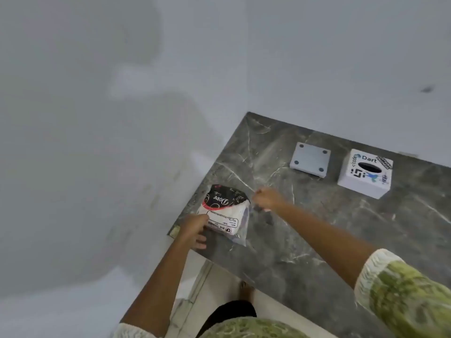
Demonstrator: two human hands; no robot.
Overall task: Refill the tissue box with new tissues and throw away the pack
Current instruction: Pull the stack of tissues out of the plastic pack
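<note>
A plastic tissue pack (223, 211), black and white with a "Dove" label, lies near the left corner of the dark marble counter (317, 235). My left hand (195, 229) rests on the pack's near left end. My right hand (267, 198) is closed in a fist at the pack's far right edge, pinching the clear plastic there. A white cube tissue box (364, 176) with stickers and an oval slot stands at the back right, apart from both hands. Its grey base plate (310, 162) with four round feet lies just left of the box.
The counter ends at its left edge close to the pack, with pale floor (97, 167) beyond it. A white wall runs behind the counter. My feet and dark trousers (229, 315) show below the counter's front edge.
</note>
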